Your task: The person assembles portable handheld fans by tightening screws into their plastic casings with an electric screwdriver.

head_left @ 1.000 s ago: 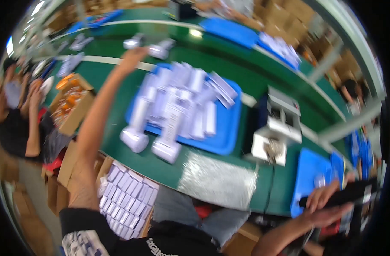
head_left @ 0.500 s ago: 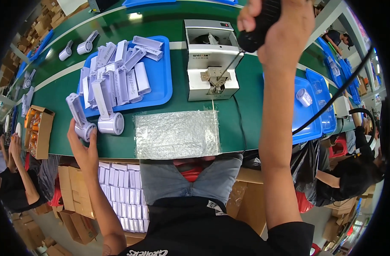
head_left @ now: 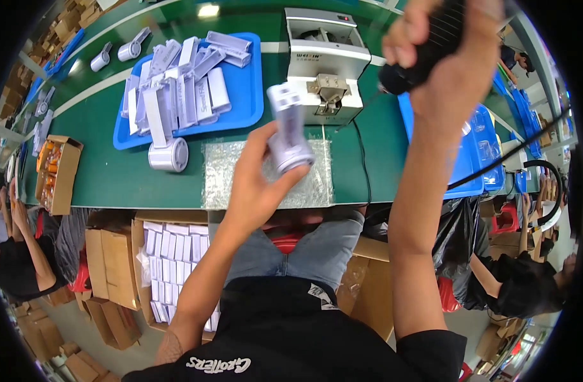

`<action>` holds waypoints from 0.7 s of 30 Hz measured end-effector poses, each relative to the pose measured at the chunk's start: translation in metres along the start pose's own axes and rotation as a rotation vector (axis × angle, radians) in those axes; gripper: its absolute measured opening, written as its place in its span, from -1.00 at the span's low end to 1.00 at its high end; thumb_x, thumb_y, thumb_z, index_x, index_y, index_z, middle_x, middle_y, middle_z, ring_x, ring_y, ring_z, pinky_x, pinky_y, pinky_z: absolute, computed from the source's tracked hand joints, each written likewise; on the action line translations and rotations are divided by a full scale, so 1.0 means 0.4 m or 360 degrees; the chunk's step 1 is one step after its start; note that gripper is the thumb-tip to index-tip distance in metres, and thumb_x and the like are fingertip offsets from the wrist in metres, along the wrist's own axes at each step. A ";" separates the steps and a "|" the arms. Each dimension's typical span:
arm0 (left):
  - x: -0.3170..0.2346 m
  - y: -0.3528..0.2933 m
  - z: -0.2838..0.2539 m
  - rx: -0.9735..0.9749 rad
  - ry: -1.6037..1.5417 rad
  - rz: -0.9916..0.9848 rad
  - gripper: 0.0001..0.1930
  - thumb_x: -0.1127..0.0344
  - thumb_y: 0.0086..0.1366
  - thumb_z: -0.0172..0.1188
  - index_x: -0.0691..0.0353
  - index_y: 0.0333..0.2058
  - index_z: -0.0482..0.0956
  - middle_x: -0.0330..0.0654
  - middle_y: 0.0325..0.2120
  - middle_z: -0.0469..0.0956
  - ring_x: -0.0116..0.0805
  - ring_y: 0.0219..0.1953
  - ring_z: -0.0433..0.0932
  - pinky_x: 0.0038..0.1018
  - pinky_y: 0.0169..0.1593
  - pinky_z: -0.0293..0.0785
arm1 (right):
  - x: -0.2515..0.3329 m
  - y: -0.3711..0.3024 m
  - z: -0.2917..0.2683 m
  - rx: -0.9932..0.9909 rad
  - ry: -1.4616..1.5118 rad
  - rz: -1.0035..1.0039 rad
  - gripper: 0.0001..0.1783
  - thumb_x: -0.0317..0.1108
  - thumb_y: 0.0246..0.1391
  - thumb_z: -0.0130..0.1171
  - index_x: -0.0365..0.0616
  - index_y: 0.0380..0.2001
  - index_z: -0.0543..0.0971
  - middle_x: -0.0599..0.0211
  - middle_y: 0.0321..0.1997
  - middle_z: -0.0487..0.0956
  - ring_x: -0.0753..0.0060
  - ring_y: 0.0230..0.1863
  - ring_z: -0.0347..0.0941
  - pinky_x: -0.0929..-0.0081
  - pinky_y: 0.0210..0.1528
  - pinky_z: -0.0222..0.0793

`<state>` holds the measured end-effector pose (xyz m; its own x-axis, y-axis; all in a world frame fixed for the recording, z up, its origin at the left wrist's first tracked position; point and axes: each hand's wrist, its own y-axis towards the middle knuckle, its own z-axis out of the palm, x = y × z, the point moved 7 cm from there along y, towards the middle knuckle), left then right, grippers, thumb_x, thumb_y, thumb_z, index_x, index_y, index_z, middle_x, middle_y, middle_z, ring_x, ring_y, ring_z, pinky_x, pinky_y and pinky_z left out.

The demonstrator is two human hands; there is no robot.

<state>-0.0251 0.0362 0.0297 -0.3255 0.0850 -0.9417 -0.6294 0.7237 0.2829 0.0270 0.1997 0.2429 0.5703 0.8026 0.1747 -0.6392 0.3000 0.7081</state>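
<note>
My left hand [head_left: 250,184] grips a pale lilac plastic fan housing [head_left: 289,130], its round end low by my fingers and its handle part pointing up and away. It is over a bubble-wrap mat [head_left: 223,170]. Raised at the upper right, my right hand [head_left: 460,73] is wrapped round a black electric screwdriver [head_left: 439,44]; its thin bit points down and left, toward the front of the silver screw feeder [head_left: 326,67]. A second fan housing [head_left: 169,155] leans on a blue tray [head_left: 252,95] piled with similar lilac handle parts [head_left: 188,95].
Further blue trays [head_left: 467,169] lie at the right, near the screwdriver's black cable [head_left: 514,155]. A carton of orange parts [head_left: 61,175] stands at the left table edge. Below, an open box [head_left: 177,254] is packed with lilac pieces. Other people sit on both sides.
My left hand has carried the fan housing from beside the tray rightward over the bubble-wrap mat. My right hand has moved right with the screwdriver, whose bit has left the screw feeder.
</note>
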 end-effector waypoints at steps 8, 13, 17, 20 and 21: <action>0.020 0.027 0.045 0.0116 0.0225 0.0039 -0.27 0.37 0.18 0.52 0.28 0.30 0.42 -0.07 0.10 0.57 -0.24 0.16 0.56 -0.33 0.29 0.43 | 0.056 -0.068 0.078 -0.0239 -0.1353 -0.0637 -0.31 0.31 0.52 -0.17 -0.20 0.10 0.37 0.38 -0.71 0.44 0.53 -0.82 0.39 0.60 -0.78 0.37; 0.035 0.020 0.037 0.0116 0.0267 0.0032 -0.26 0.39 0.16 0.52 0.27 0.31 0.42 -0.08 0.11 0.57 -0.24 0.13 0.58 -0.32 0.28 0.45 | 0.043 -0.088 0.054 -0.0382 -0.1700 -0.0575 -0.33 0.30 0.52 -0.16 -0.19 0.10 0.35 0.36 -0.70 0.45 0.52 -0.82 0.40 0.60 -0.77 0.38; 0.026 0.020 0.040 0.0126 0.0275 0.0036 -0.26 0.40 0.15 0.52 0.27 0.31 0.42 -0.08 0.11 0.57 -0.25 0.13 0.58 -0.32 0.27 0.46 | 0.029 -0.099 0.048 -0.0482 -0.2018 -0.0516 -0.34 0.29 0.52 -0.15 -0.18 0.10 0.34 0.35 -0.69 0.46 0.51 -0.82 0.40 0.61 -0.76 0.39; 0.023 0.023 0.039 0.0113 0.0303 0.0031 -0.25 0.42 0.15 0.52 0.27 0.31 0.42 -0.08 0.10 0.57 -0.26 0.13 0.58 -0.34 0.26 0.47 | 0.015 -0.108 0.044 -0.0551 -0.2256 -0.0481 -0.35 0.28 0.52 -0.14 -0.17 0.10 0.34 0.34 -0.68 0.46 0.51 -0.82 0.40 0.61 -0.75 0.39; 0.020 0.025 0.041 0.0121 0.0297 0.0067 -0.26 0.42 0.15 0.52 0.28 0.31 0.42 -0.08 0.10 0.57 -0.26 0.13 0.58 -0.34 0.25 0.47 | 0.011 -0.112 0.043 -0.0574 -0.2335 -0.0473 -0.36 0.28 0.52 -0.14 -0.17 0.10 0.34 0.33 -0.68 0.47 0.51 -0.81 0.40 0.61 -0.75 0.39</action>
<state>-0.0227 0.0553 0.0219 -0.4798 -0.0071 -0.8774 -0.5600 0.7723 0.2999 0.0669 0.1811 0.2238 0.5471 -0.4389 0.7128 -0.3778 0.6304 0.6782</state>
